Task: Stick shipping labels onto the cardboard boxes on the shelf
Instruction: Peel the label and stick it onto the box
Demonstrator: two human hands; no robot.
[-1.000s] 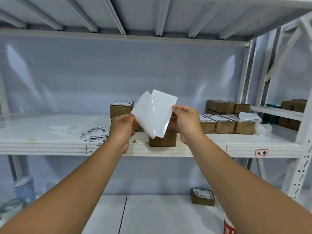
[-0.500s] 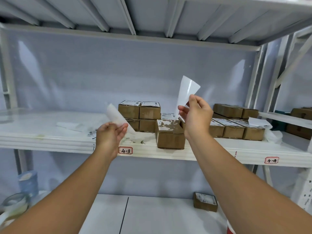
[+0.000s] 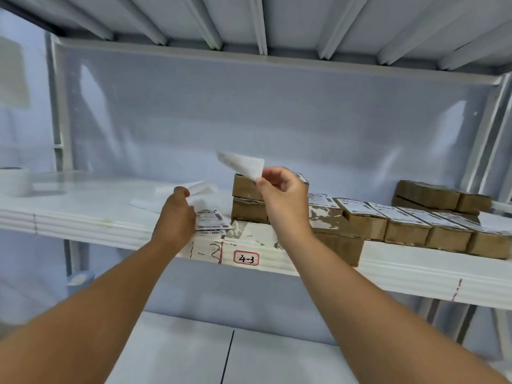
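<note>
Lowered left grip (image 3: 175, 215) holds backing (image 3: 200, 188); right grip (image 3: 283, 190) pinches label (image 3: 241, 164).

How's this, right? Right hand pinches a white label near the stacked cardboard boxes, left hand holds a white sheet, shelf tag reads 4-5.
Not quite: the shelf tag reads 4-3, not 4-5, per the head view. The rest stands: the right hand pinches the white label near the stacked cardboard boxes, and the left hand holds a white sheet.

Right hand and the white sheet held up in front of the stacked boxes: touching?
Touching. The head view shows the right hand pinching a lower corner of the white sheet between thumb and fingers.
</note>
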